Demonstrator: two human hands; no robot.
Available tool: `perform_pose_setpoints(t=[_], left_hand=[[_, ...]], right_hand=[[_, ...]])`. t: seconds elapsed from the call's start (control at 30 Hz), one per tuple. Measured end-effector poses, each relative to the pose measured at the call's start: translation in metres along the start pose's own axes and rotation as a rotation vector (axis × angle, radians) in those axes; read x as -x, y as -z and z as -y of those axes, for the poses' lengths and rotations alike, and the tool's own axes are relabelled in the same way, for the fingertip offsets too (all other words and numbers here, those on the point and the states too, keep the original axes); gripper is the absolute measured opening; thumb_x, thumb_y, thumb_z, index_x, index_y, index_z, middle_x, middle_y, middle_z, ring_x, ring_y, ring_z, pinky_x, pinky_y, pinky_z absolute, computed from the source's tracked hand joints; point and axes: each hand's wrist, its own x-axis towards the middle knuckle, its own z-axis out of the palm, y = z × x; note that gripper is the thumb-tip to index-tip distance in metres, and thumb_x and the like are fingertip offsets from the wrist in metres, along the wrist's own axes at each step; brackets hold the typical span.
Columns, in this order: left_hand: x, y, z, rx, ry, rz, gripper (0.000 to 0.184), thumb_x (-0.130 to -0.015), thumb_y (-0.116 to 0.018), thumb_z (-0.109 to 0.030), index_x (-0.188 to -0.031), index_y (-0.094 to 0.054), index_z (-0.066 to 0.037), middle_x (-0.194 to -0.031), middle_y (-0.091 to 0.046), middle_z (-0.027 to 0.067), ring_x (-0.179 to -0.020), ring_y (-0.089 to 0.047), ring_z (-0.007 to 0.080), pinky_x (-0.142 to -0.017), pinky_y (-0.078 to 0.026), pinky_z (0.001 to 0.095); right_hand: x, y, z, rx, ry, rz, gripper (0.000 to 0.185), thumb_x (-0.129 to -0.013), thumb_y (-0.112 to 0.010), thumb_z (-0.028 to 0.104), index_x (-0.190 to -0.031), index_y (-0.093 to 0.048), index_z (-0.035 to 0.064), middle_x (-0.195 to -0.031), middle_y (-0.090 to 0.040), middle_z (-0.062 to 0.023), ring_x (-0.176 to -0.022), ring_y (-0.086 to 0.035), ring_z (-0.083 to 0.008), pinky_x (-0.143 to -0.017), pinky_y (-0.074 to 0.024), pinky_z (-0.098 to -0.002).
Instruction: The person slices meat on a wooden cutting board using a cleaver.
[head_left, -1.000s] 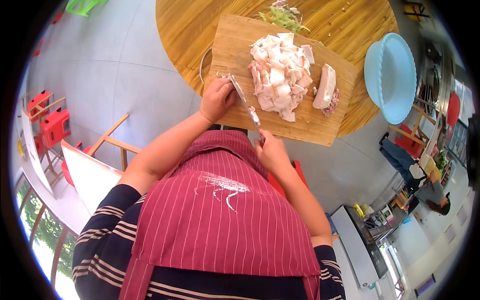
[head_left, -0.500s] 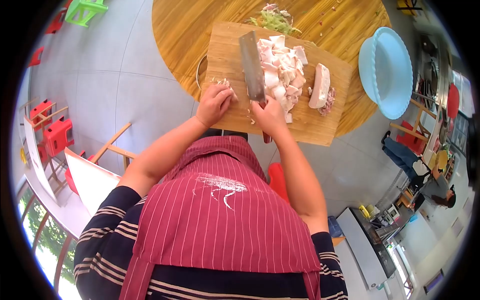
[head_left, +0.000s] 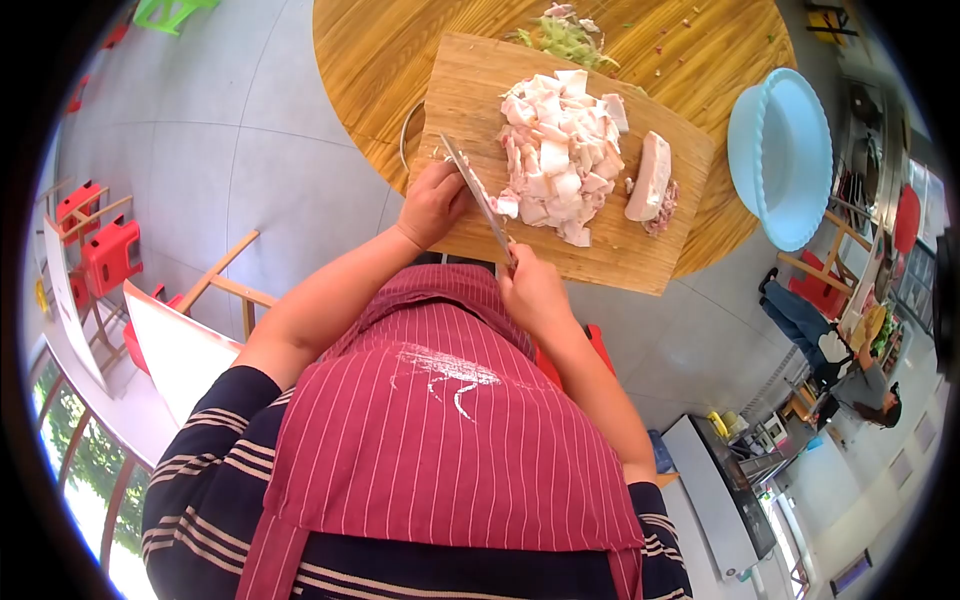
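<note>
My right hand (head_left: 533, 292) grips the handle of a cleaver (head_left: 474, 190), whose blade is seen nearly edge-on and slants up to the left. Beside the blade, my left hand (head_left: 436, 204) has its fingers curled down on the cutting board (head_left: 610, 262). Pale bits of meat show just past its fingertips, and the rest of what it presses is hidden by the hand and blade. To the right of the cleaver lies a heap of sliced fatty meat (head_left: 560, 160). A thick uncut slab of meat (head_left: 651, 178) rests farther right, with reddish scraps beside it.
The board lies on a round wooden table (head_left: 375, 70). Green vegetable trimmings (head_left: 568, 42) sit behind it, and a light blue basin (head_left: 782, 160) stands at the table's right. Red stools (head_left: 112, 255) are at left. Another person (head_left: 835, 350) stands at far right.
The cleaver has swung from over the heap's left side to beside my left hand, its blade turned edge-on. My right hand has come down slightly. A few slices lie against the blade.
</note>
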Motion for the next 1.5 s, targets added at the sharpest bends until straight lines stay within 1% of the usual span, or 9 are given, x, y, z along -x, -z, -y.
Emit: perform_pose_setpoints(t=[0.27,0.47,0.67,0.77,0.93,1.0,1.1,1.37,1.5], left_hand=[[-0.001,0.0,0.0,-0.017,0.013,0.026,0.023,-0.071,-0.067,-0.002,-0.094,-0.061,-0.003,-0.093,-0.06,0.0121,-0.084,-0.058,0.0314,-0.074,-0.048,0.0387],[-0.002,-0.002,0.001,0.023,0.007,-0.023,0.022,-0.071,-0.067,-0.002,-0.092,-0.062,-0.004,-0.092,-0.061,0.012,-0.083,-0.058,0.0308,-0.073,-0.048,0.0382],[-0.006,0.0,0.004,0.021,-0.042,0.026,0.023,-0.072,-0.068,-0.002,-0.093,-0.061,-0.004,-0.091,-0.061,0.0116,-0.085,-0.058,0.031,-0.074,-0.048,0.0387],[0.0,0.0,0.003,-0.02,-0.007,0.05,0.021,-0.073,-0.068,-0.004,-0.094,-0.062,-0.005,-0.093,-0.061,0.0119,-0.087,-0.059,0.0312,-0.075,-0.049,0.0389],[0.003,0.002,0.007,0.09,-0.064,0.023,0.017,-0.079,-0.064,-0.005,-0.096,-0.062,-0.004,-0.097,-0.06,0.0124,-0.088,-0.059,0.03,-0.076,-0.049,0.0372],[0.004,0.003,0.007,0.086,-0.045,0.032,0.017,-0.078,-0.063,-0.004,-0.096,-0.063,-0.004,-0.097,-0.061,0.0122,-0.088,-0.059,0.0297,-0.075,-0.049,0.0369],[0.004,0.002,0.008,0.072,-0.03,0.034,0.018,-0.077,-0.063,-0.003,-0.095,-0.064,-0.004,-0.096,-0.061,0.0115,-0.087,-0.06,0.0293,-0.074,-0.049,0.0366],[0.005,0.002,0.01,0.042,-0.023,0.05,0.021,-0.075,-0.063,-0.005,-0.096,-0.064,-0.005,-0.096,-0.062,0.0101,-0.086,-0.06,0.0284,-0.075,-0.049,0.036],[0.003,0.004,0.009,0.043,-0.022,0.055,0.02,-0.076,-0.06,-0.004,-0.096,-0.063,-0.004,-0.096,-0.062,0.0099,-0.085,-0.06,0.0283,-0.075,-0.049,0.0358]], right_hand=[[-0.021,-0.004,-0.005,-0.015,0.075,-0.017,0.024,-0.085,-0.055,0.018,-0.101,-0.056,-0.0006,-0.081,-0.063,-0.0267,-0.078,-0.061,-0.0449,-0.071,-0.0471,-0.0516],[0.002,0.009,-0.008,-0.015,-0.104,0.095,0.023,-0.084,-0.056,0.016,-0.1,-0.055,-0.0006,-0.081,-0.063,-0.0267,-0.08,-0.06,-0.0448,-0.072,-0.0478,-0.0508],[-0.092,-0.021,0.024,-0.009,0.144,-0.044,0.024,-0.084,-0.055,0.018,-0.096,-0.06,-0.0021,-0.083,-0.064,-0.0244,-0.081,-0.061,-0.0423,-0.074,-0.0478,-0.0472],[-0.101,0.008,0.031,-0.138,0.105,0.045,0.023,-0.082,-0.058,0.018,-0.093,-0.061,-0.0024,-0.08,-0.064,-0.0262,-0.081,-0.062,-0.042,-0.074,-0.0487,-0.0466],[-0.062,0.031,0.013,-0.275,-0.114,-0.086,0.025,-0.084,-0.059,0.021,-0.097,-0.062,-0.0001,-0.079,-0.064,-0.0248,-0.076,-0.063,-0.0393,-0.069,-0.0498,-0.0435],[-0.045,0.028,0.007,-0.2,0.014,-0.027,0.026,-0.085,-0.059,0.021,-0.1,-0.062,-0.0007,-0.078,-0.064,-0.0247,-0.072,-0.063,-0.0399,-0.067,-0.05,-0.0438],[-0.021,0.015,0.003,-0.101,0.051,-0.027,0.027,-0.085,-0.059,0.019,-0.102,-0.06,-0.001,-0.08,-0.064,-0.0244,-0.073,-0.063,-0.0407,-0.068,-0.0499,-0.0445],[0.0,0.012,-0.01,-0.06,-0.027,0.077,0.03,-0.084,-0.06,0.018,-0.107,-0.059,-0.0017,-0.083,-0.064,-0.0251,-0.08,-0.063,-0.041,-0.072,-0.0494,-0.0447],[-0.015,0.015,-0.003,-0.071,-0.004,0.109,0.026,-0.083,-0.06,0.016,-0.1,-0.059,-0.0029,-0.082,-0.064,-0.0251,-0.079,-0.062,-0.0419,-0.072,-0.0487,-0.0454]])
